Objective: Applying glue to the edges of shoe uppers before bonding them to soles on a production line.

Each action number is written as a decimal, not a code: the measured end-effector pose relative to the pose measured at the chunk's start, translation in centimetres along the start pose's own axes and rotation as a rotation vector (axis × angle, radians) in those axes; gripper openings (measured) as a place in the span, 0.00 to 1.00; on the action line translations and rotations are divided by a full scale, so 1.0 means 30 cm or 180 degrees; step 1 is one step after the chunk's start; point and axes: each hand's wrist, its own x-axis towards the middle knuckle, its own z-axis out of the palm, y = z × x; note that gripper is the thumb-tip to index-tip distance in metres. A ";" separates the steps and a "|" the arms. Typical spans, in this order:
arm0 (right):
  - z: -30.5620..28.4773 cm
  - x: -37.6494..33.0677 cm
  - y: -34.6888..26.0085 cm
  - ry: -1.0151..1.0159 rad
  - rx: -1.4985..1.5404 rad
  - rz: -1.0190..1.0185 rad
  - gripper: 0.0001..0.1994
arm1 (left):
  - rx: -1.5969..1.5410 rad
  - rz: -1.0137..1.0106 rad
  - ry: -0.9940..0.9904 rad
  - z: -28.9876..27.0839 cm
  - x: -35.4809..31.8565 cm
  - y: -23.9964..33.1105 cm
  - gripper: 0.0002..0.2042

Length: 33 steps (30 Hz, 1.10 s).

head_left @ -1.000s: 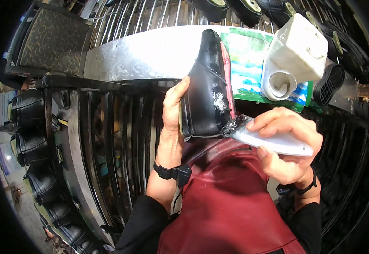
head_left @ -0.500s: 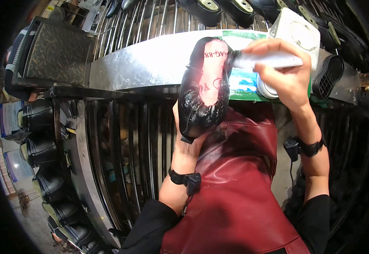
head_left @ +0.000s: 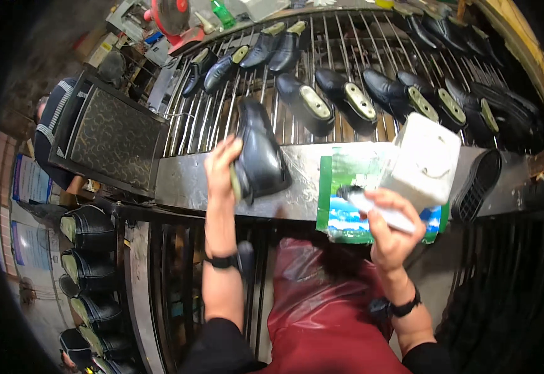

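Glue looks like the main risk at this moment. The right hand (head_left: 391, 234), right of centre in the frame, is closed around a pale brush (head_left: 378, 209) whose dark bristle end hangs over the green sheet (head_left: 340, 187) on the bench (head_left: 178, 181), just beside the white container (head_left: 424, 159). If the brush is loaded, a drip could land on the bare metal or on the red apron (head_left: 322, 311) below; a careless sweep could also knock the container, which sits tilted near the bench edge.

The left hand (head_left: 222, 165), at centre left, is wrapped around the heel end of a black shoe (head_left: 259, 159), thumb on one side and fingers curled on the other, holding it at the back of the bench against the rack (head_left: 222, 112) of metal rods. The grip covers only one end, so the shoe could twist or slip from the hand, and it could bump the other black shoes (head_left: 346, 93) lined up on the rods across the top of the frame. A loose dark sole (head_left: 479, 186) lies on the bench at the right, close to the container, and could be pushed off by the same sweep.

Neither hand is open: each is shut on its own thing.
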 end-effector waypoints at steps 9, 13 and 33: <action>-0.058 -0.018 -0.057 0.0181 -0.0348 -0.0018 0.07 | 0.4235 -0.0506 0.0817 0.178 0.658 -0.055 0.38; -0.088 -0.037 0.013 0.0143 -0.0369 -0.0038 0.10 | 0.3568 -0.0126 0.1195 0.058 0.446 -0.055 0.45; -0.292 -0.077 0.036 -0.0603 -0.0429 0.0206 0.15 | 0.4648 -0.1090 0.2734 -0.715 -2.310 0.480 0.10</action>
